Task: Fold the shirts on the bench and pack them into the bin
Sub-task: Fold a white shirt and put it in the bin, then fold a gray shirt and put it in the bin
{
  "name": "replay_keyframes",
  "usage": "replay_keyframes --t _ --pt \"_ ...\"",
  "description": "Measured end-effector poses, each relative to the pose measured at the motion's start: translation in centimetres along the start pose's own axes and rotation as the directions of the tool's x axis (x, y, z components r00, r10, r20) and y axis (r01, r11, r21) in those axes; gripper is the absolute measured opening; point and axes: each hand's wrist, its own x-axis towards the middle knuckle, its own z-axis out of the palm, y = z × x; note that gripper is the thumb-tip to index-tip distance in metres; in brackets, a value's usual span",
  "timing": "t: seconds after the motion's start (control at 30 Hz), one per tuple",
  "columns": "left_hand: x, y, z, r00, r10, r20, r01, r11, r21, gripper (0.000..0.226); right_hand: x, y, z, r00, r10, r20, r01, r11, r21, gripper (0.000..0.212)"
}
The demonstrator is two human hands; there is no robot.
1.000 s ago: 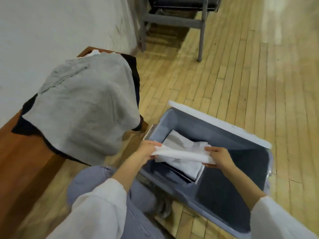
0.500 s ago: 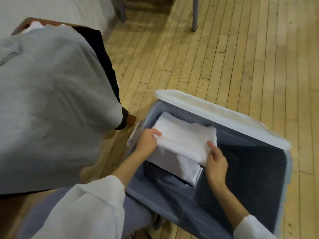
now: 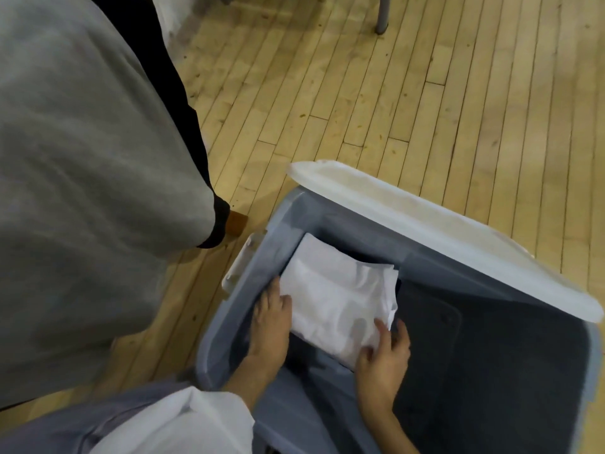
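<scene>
bin: we see a folded white shirt lying in its left end | our left hand: fingers straight, flat against the shirt's left edge | our right hand: fingers spread, pressing its near corner | counter: grey shirt draped over it, beside the bin

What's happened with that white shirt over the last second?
Both hands lowered the folded white shirt down into the bin. The left hand and right hand now rest at its edges instead of pinching it. The gray shirt stays draped on the bench.
</scene>
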Motion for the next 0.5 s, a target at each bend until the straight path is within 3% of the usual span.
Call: replay_keyframes --t 0.07,0.13,0.2,0.3,0.4,0.5 --pt "-0.5 1.1 1.2 0.991 0.103 0.081 -0.112 0.987 0.117 0.043 2.1 -0.5 0.8 0.978 -0.206 -0.004 0.206 0.976 -0.071 0.053" --pt "-0.5 2.1 2.1 0.981 0.162 0.109 -0.179 0.969 0.173 0.047 4.8 -1.1 1.9 0.925 -0.358 0.129 0.376 0.913 -0.159 0.049" --pt "0.6 2.5 2.7 0.993 0.025 0.116 -0.042 0.987 0.153 0.052 7.3 -0.8 3.2 0.883 -0.367 0.291 0.441 0.861 -0.254 0.061" --pt "1.2 2.5 2.4 0.97 -0.068 0.232 0.003 0.963 0.27 0.068 9.0 1.0 4.6 0.908 -0.237 0.346 0.359 0.865 -0.35 0.08" --pt "1.4 1.4 2.5 0.972 -0.027 0.235 -0.028 0.973 0.229 0.071 7.9 1.9 5.3 0.955 -0.148 0.258 0.234 0.908 -0.346 0.079" --pt "1.4 1.2 2.0 0.966 0.003 0.257 -0.05 0.983 0.177 0.07 7.7 1.9 4.7 0.954 -0.06 0.294 0.154 0.938 -0.309 0.083"
